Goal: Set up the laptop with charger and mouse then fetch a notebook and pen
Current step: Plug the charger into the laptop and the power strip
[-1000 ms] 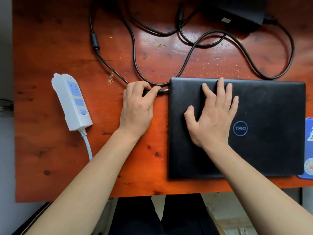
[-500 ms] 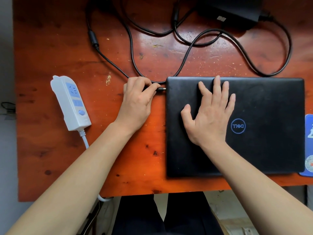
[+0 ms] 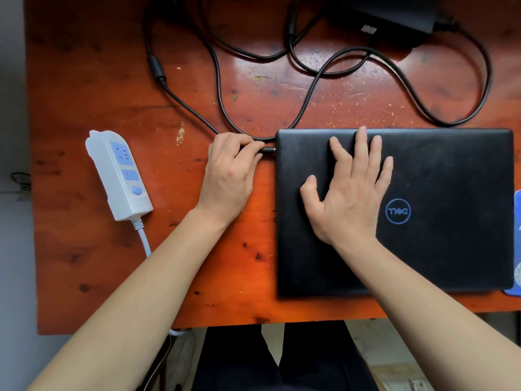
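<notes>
Orange wooden surface (image 3: 84, 263): left hand (image 3: 229, 170) pinches the charger plug (image 3: 267, 150) at the closed laptop (image 3: 451, 249)'s left edge; right hand (image 3: 352, 193), flat and unclenched, steadies the lid; seating the plug likely comes next.

A white power strip (image 3: 119, 176) lay on the left part of the orange-red wooden table (image 3: 84, 80), tilted, with blue sockets and a round blue button on its face; its white cord (image 3: 143, 238) ran from the near end towards the table's front edge; a blue flat thing (image 3: 515, 244) showed at the right border, cut off by the frame, just beside the dark lid; the tabletop was scratched and glossy further back; dark trousers (image 3: 239, 359) showed below the table's edge
</notes>
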`<act>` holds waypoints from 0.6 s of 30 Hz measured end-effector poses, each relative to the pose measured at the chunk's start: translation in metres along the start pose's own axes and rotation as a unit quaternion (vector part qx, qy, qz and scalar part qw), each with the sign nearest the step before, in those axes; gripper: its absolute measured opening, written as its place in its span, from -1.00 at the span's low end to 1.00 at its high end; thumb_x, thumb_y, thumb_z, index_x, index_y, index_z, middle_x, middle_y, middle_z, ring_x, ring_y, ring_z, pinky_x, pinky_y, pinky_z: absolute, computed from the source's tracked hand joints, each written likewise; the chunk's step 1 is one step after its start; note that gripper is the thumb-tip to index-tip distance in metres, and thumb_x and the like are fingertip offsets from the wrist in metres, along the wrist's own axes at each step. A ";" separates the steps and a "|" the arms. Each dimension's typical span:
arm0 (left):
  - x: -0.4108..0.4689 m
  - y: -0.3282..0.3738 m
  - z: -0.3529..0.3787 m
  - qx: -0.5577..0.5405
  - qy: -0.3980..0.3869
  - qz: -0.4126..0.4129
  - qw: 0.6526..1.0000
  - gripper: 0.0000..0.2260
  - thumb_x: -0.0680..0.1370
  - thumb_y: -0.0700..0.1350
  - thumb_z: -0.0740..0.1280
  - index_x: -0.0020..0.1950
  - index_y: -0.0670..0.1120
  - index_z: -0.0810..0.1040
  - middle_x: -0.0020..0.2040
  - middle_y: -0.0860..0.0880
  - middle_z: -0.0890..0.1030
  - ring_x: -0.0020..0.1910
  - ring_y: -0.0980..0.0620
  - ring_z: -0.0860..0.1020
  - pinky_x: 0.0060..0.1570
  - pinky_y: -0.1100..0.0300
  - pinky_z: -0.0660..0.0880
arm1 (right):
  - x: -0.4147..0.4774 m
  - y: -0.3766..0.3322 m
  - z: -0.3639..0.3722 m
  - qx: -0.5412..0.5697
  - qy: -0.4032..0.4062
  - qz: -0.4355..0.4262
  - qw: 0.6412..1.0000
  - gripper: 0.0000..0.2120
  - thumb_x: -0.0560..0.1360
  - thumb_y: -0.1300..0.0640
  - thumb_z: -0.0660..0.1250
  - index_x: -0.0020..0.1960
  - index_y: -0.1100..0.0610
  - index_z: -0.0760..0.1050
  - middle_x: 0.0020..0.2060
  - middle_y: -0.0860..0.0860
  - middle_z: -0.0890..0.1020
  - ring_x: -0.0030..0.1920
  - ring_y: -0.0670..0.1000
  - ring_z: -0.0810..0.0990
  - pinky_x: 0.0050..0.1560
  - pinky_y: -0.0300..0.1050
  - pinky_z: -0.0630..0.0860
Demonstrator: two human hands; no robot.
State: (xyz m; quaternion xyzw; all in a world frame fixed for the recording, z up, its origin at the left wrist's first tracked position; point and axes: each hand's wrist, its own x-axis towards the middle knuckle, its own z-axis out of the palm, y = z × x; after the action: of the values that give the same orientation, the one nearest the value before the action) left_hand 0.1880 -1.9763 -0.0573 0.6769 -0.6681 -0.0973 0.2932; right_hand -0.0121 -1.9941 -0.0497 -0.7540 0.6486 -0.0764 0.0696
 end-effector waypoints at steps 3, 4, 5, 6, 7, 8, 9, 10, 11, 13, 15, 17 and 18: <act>0.001 0.000 0.001 0.018 0.003 0.025 1.000 -0.87 0.59 -0.31 0.35 0.08 -0.26 0.66 -0.12 -0.18 0.59 -0.09 -0.20 0.53 -0.14 -0.09 0.43 | 0.001 -0.001 0.001 -0.007 -0.001 -0.002 1.000 -0.33 0.49 -0.18 0.17 0.53 0.09 0.25 0.60 0.19 0.09 0.60 0.26 -0.02 0.54 0.33 -0.06; 0.002 -0.001 0.001 0.024 0.003 0.036 0.999 -0.87 0.59 -0.31 0.34 0.07 -0.26 0.66 -0.14 -0.18 0.58 -0.12 -0.21 0.53 -0.17 -0.09 0.42 | 0.001 -0.001 0.001 -0.010 -0.002 -0.002 1.000 -0.32 0.48 -0.17 0.16 0.53 0.09 0.25 0.60 0.20 0.09 0.60 0.27 -0.02 0.54 0.34 -0.06; 0.003 -0.002 0.002 0.029 0.002 0.047 0.998 -0.88 0.59 -0.31 0.34 0.07 -0.27 0.66 -0.16 -0.18 0.57 -0.14 -0.21 0.53 -0.20 -0.10 0.40 | 0.001 -0.001 0.001 -0.013 -0.003 -0.002 1.000 -0.32 0.48 -0.17 0.16 0.53 0.10 0.25 0.60 0.21 0.09 0.60 0.27 -0.02 0.54 0.35 -0.06; 0.004 -0.002 0.002 0.033 0.002 0.057 0.998 -0.88 0.59 -0.32 0.34 0.06 -0.27 0.66 -0.17 -0.18 0.56 -0.15 -0.21 0.53 -0.21 -0.10 0.40 | 0.001 -0.001 0.001 -0.014 -0.005 -0.002 1.000 -0.32 0.48 -0.17 0.16 0.53 0.10 0.24 0.60 0.21 0.08 0.60 0.28 -0.02 0.54 0.35 -0.07; 0.005 -0.002 0.002 0.036 0.003 0.065 0.997 -0.88 0.59 -0.32 0.35 0.06 -0.27 0.67 -0.18 -0.19 0.56 -0.17 -0.21 0.53 -0.22 -0.10 0.40 | 0.001 -0.001 0.001 -0.014 -0.007 -0.003 1.000 -0.32 0.49 -0.17 0.16 0.53 0.10 0.24 0.60 0.22 0.08 0.60 0.28 -0.03 0.54 0.36 -0.07; 0.006 -0.002 0.002 0.037 0.004 0.070 0.997 -0.88 0.59 -0.33 0.35 0.06 -0.27 0.67 -0.19 -0.19 0.56 -0.17 -0.22 0.53 -0.23 -0.10 0.40 | 0.001 -0.001 0.001 -0.015 -0.009 -0.002 1.000 -0.32 0.49 -0.17 0.15 0.54 0.10 0.24 0.60 0.22 0.07 0.60 0.28 -0.03 0.54 0.36 -0.07; 0.006 -0.003 0.003 0.037 0.005 0.074 0.997 -0.88 0.59 -0.33 0.35 0.05 -0.27 0.67 -0.19 -0.19 0.56 -0.18 -0.21 0.53 -0.23 -0.10 0.40 | 0.001 -0.001 0.000 -0.016 -0.011 -0.001 1.000 -0.32 0.49 -0.17 0.15 0.54 0.10 0.24 0.60 0.22 0.07 0.60 0.28 -0.03 0.54 0.36 -0.07; 0.007 -0.003 0.003 0.037 0.006 0.077 0.996 -0.88 0.59 -0.33 0.35 0.05 -0.27 0.67 -0.19 -0.19 0.56 -0.18 -0.21 0.53 -0.23 -0.09 0.40 | 0.001 -0.001 0.000 -0.016 -0.013 -0.001 1.000 -0.32 0.49 -0.17 0.15 0.54 0.10 0.24 0.61 0.22 0.07 0.60 0.28 -0.03 0.54 0.36 -0.08; 0.006 -0.003 0.003 0.038 0.006 0.078 0.996 -0.88 0.58 -0.34 0.35 0.06 -0.27 0.67 -0.19 -0.19 0.56 -0.18 -0.21 0.53 -0.23 -0.09 0.39 | 0.001 -0.001 -0.001 -0.016 -0.014 -0.002 1.000 -0.31 0.49 -0.17 0.15 0.54 0.11 0.23 0.61 0.22 0.07 0.60 0.28 -0.04 0.54 0.36 -0.08; 0.005 -0.002 0.003 0.035 0.007 0.076 0.996 -0.88 0.58 -0.34 0.35 0.07 -0.26 0.67 -0.18 -0.18 0.57 -0.17 -0.20 0.54 -0.22 -0.07 0.39 | 0.001 -0.001 -0.001 -0.014 -0.017 -0.002 1.000 -0.31 0.49 -0.17 0.14 0.54 0.11 0.23 0.61 0.21 0.06 0.60 0.27 -0.04 0.54 0.36 -0.08; 0.005 -0.002 0.004 0.029 0.007 0.069 0.997 -0.87 0.59 -0.33 0.35 0.08 -0.25 0.67 -0.15 -0.16 0.58 -0.14 -0.18 0.54 -0.20 -0.07 0.41 | 0.001 0.000 -0.001 -0.012 -0.019 -0.003 1.000 -0.32 0.49 -0.17 0.14 0.54 0.10 0.22 0.61 0.21 0.06 0.60 0.27 -0.05 0.54 0.36 -0.08; 0.004 -0.003 0.004 0.028 0.000 0.062 0.998 -0.86 0.59 -0.31 0.35 0.10 -0.24 0.67 -0.12 -0.16 0.60 -0.11 -0.19 0.55 -0.18 -0.09 0.42 | 0.001 0.002 0.000 -0.008 -0.018 -0.005 1.000 -0.32 0.49 -0.17 0.15 0.54 0.09 0.22 0.61 0.21 0.07 0.60 0.26 -0.04 0.54 0.35 -0.08; 0.003 -0.003 0.004 0.034 -0.003 0.060 0.998 -0.84 0.59 -0.31 0.35 0.12 -0.23 0.66 -0.09 -0.16 0.61 -0.08 -0.20 0.56 -0.16 -0.10 0.43 | 0.001 0.002 0.000 -0.007 -0.018 -0.005 1.000 -0.32 0.49 -0.17 0.15 0.54 0.09 0.22 0.61 0.20 0.07 0.60 0.26 -0.04 0.54 0.35 -0.08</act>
State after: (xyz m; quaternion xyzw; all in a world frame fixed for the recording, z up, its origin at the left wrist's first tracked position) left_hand 0.1885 -1.9802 -0.0610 0.6448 -0.7113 -0.0595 0.2733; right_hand -0.0139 -1.9955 -0.0502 -0.7590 0.6441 -0.0586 0.0750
